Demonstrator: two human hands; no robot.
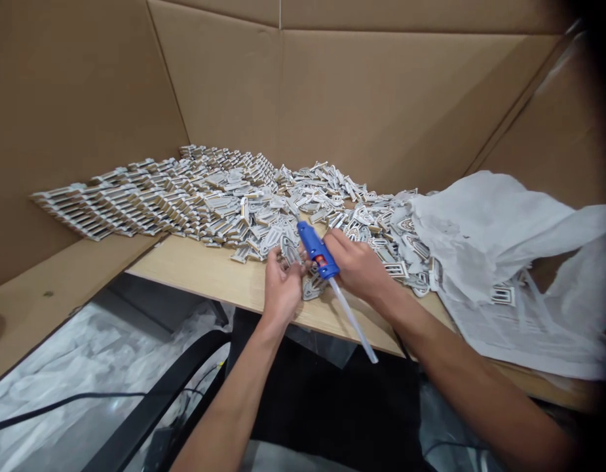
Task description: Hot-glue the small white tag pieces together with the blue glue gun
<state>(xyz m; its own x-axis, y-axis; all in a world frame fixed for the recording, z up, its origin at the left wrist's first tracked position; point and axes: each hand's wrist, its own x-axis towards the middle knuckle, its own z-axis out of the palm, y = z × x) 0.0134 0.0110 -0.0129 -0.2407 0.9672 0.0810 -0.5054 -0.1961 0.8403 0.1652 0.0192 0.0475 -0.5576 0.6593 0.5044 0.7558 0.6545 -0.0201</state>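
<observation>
My right hand (354, 262) is closed around a blue hot glue gun (312, 246), its nozzle pointing away from me. A long translucent glue stick (352, 320) sticks out of its rear end toward me. My left hand (283, 282) pinches a small grey-white cut-out piece (289, 250) with an openwork pattern, just left of the glue gun. Another patterned piece (312, 286) lies on the table between my hands. Beyond them spreads a loose heap of similar pieces (327, 187). Whether the nozzle touches the held piece I cannot tell.
Slanting stacks of pieces (135, 196) run along the left back of the wooden table (199, 265). White sheeting (484, 216) covers the right side. Cardboard walls (361, 98) enclose the table. A black chair armrest (160, 393) and a cable (76, 398) are at lower left.
</observation>
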